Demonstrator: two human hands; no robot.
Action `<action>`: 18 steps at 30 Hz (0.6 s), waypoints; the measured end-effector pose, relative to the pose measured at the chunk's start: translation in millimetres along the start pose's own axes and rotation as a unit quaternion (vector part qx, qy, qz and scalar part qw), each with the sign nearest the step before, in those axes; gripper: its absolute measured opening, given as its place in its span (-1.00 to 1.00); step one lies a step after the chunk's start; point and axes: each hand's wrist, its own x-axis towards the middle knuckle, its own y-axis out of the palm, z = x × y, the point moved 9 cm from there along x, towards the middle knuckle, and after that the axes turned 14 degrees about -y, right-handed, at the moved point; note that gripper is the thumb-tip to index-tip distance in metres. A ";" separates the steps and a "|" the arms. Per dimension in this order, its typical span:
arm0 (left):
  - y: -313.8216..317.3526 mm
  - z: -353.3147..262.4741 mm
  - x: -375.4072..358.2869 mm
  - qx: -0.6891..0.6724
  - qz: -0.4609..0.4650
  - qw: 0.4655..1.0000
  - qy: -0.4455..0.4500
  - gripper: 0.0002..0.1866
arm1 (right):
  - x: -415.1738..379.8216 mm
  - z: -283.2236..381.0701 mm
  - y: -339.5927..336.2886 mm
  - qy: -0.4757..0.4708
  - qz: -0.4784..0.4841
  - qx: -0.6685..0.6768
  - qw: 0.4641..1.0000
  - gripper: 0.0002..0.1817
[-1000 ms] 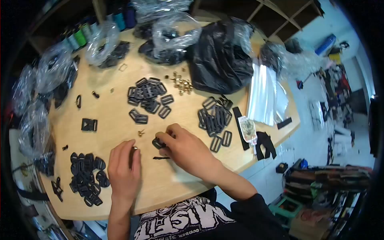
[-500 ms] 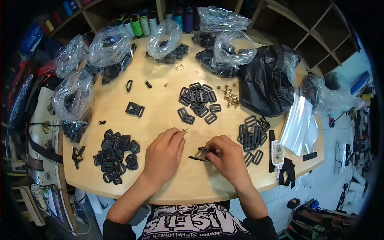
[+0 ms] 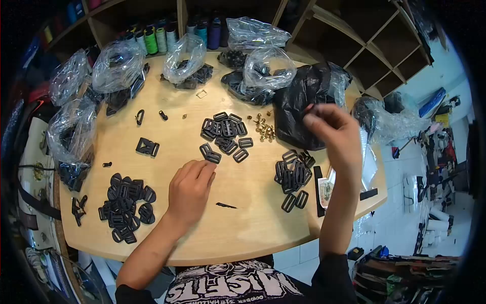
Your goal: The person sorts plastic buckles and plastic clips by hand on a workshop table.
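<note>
My left hand (image 3: pixel 190 190) rests low over the table, its fingers curled together just below black plastic slider buckles (image 3: pixel 210 153). Whatever its fingertips may hold is hidden. My right hand (image 3: pixel 331 129) is raised in front of the black plastic bag (image 3: pixel 298 91), thumb and fingers pinched. A small dark reddish bit shows at those fingertips, too blurred to name. On the wood between my arms lies a thin black strip (image 3: pixel 226 205). Gold-coloured metal rivets or studs (image 3: pixel 265 129) are heaped beside the bag, right of a pile of black sliders (image 3: pixel 223 126).
Black buckles (image 3: pixel 124 202) are piled at the left, and more sliders (image 3: pixel 292 175) lie near my right forearm. A side-release buckle (image 3: pixel 147 147) lies alone. Clear bags (image 3: pixel 119 63) line the back edge, below thread spools (image 3: pixel 151 41). White sheets (image 3: pixel 369 162) lie at the right.
My right hand has risen and moved up and right, from the table to the bag. The thin black strip now lies released. The gold piece at my left fingertips no longer shows. The view has shifted.
</note>
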 end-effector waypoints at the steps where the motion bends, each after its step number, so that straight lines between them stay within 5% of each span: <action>1: -0.4 0.9 0.2 -0.006 -0.001 1.000 0.001 -0.79 | 10.4 1.0 -5.5 -0.018 -0.024 0.026 0.999 -0.78; 7: -1.8 -0.4 -3.4 0.005 0.014 0.999 0.036 -0.77 | 66.4 7.6 -4.5 -0.062 -0.052 0.063 0.995 -0.74; 10: -5.0 0.9 -5.6 -0.042 0.011 0.999 0.025 -0.75 | 89.0 15.9 7.8 -0.095 -0.036 -0.089 0.991 -0.69; 15: -10.1 -1.4 -10.0 -0.095 0.033 0.995 0.024 -0.71 | 134.5 -27.7 36.5 -0.106 -0.004 -0.091 0.990 -0.68; 18: -12.2 -2.4 -9.0 -0.103 0.030 0.994 0.024 -0.70 | 145.9 -41.2 49.5 -0.072 0.010 -0.236 0.969 -0.63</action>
